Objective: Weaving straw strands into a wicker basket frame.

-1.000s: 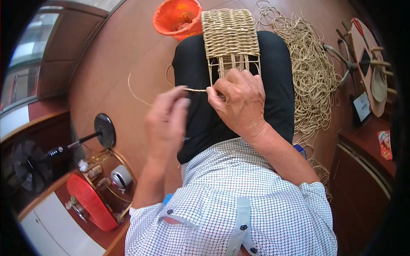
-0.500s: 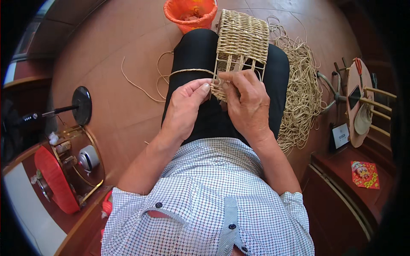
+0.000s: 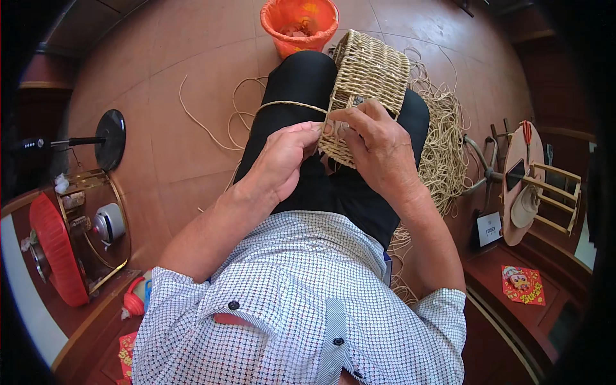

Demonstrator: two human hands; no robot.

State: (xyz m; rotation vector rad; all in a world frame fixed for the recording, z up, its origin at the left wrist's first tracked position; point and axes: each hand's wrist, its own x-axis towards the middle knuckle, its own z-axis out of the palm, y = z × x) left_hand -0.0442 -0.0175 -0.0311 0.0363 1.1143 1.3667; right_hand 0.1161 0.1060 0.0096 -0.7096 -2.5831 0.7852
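Note:
A woven basket (image 3: 372, 67) of straw-coloured cord rests tilted on my black-trousered lap, its far part closely woven. At its near end a wire frame edge and a short woven band (image 3: 337, 153) show. My left hand (image 3: 282, 157) is closed, thumb and fingers pinching the basket's left edge. Across my left thigh a twisted cord (image 3: 289, 103) runs to that edge, right by my right fingertips. My right hand (image 3: 378, 141) reaches over the near end with bent fingers, seemingly gripping the cord there. Its fingers hide part of the weave.
A heap of loose cord (image 3: 443, 154) lies on the floor right of my leg. Beyond my knees stands an orange-lined bucket (image 3: 300, 45). A round black base (image 3: 110, 140) is at left. A round-topped stool (image 3: 516, 192) lies on its side at right.
The view has shifted a little. The basket has turned and tilted, so more of the near woven band shows. Both hands stay at its left edge.

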